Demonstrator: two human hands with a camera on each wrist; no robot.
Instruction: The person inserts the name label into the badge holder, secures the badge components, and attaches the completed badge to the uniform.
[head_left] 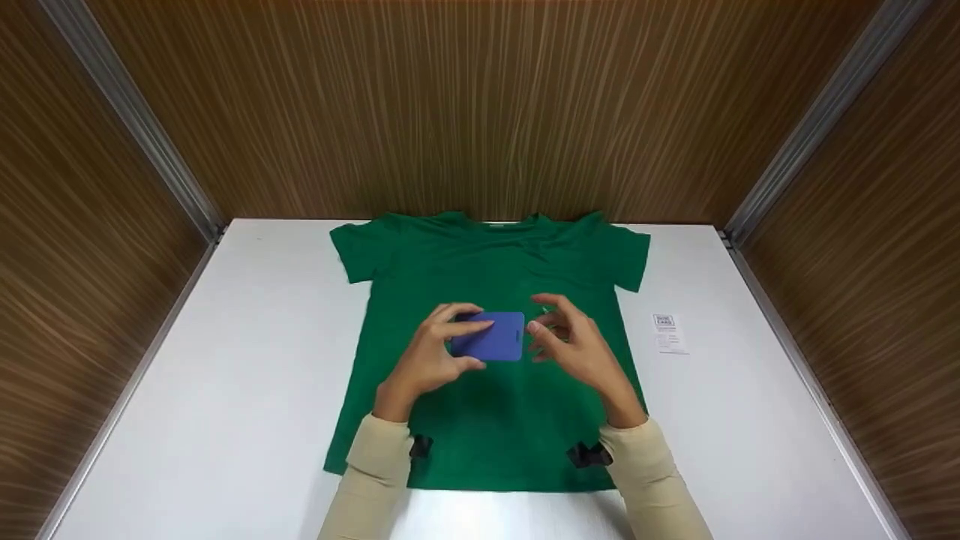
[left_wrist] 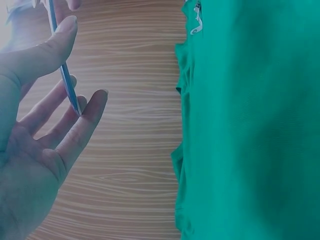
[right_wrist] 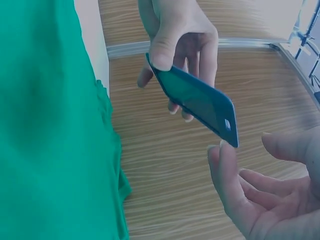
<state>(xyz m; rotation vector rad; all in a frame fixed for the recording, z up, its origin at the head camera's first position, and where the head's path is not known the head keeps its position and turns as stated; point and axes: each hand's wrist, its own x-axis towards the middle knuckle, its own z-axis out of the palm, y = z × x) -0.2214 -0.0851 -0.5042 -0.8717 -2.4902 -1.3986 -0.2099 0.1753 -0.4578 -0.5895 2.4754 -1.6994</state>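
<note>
My left hand grips a flat blue card holder between thumb and fingers. The holder has rounded corners and a short slot near its right end. It is held up over a green T-shirt; in the right wrist view the holder is tilted, its slotted end towards my right hand. That hand, fingers loosely bent and thumb apart, holds nothing. Its fingertips are close to the holder's corner; whether they touch, I cannot tell.
The T-shirt lies spread on a white table, collar at the far edge. A printed white card lies right of it. Wood-grain panels with metal corner rails enclose the back and sides.
</note>
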